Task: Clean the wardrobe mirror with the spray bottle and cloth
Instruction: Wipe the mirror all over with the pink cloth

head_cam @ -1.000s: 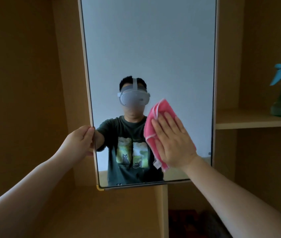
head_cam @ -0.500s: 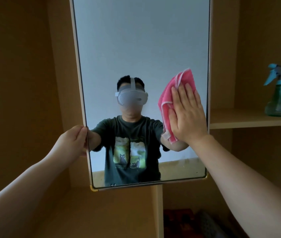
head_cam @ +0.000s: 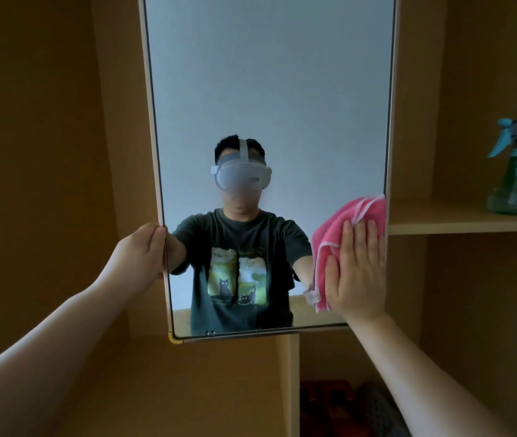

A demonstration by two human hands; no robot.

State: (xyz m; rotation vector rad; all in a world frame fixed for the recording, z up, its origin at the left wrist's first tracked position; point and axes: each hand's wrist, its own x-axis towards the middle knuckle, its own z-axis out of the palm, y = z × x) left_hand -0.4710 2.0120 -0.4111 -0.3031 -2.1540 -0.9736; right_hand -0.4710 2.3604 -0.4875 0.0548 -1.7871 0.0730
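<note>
A tall wardrobe mirror (head_cam: 270,89) with a pale frame fills the middle of the view and reflects a person wearing a headset. My left hand (head_cam: 142,252) grips the mirror's left edge, fingers wrapped round the frame. My right hand (head_cam: 358,269) lies flat, pressing a pink cloth (head_cam: 333,234) against the glass at the lower right, next to the right frame edge. The cloth sticks out above and to the left of my palm. A green spray bottle (head_cam: 514,181) with a light blue trigger head stands on the shelf to the right, apart from both hands.
Wooden wardrobe panels surround the mirror. A shelf board (head_cam: 468,222) runs right of the mirror at cloth height. A vertical divider (head_cam: 292,383) stands below the mirror, with dark items (head_cam: 352,408) in the lower right compartment.
My right hand carried the cloth up and right from the mirror's lower middle, then down along the right edge. The left hand kept its grip on the left frame.
</note>
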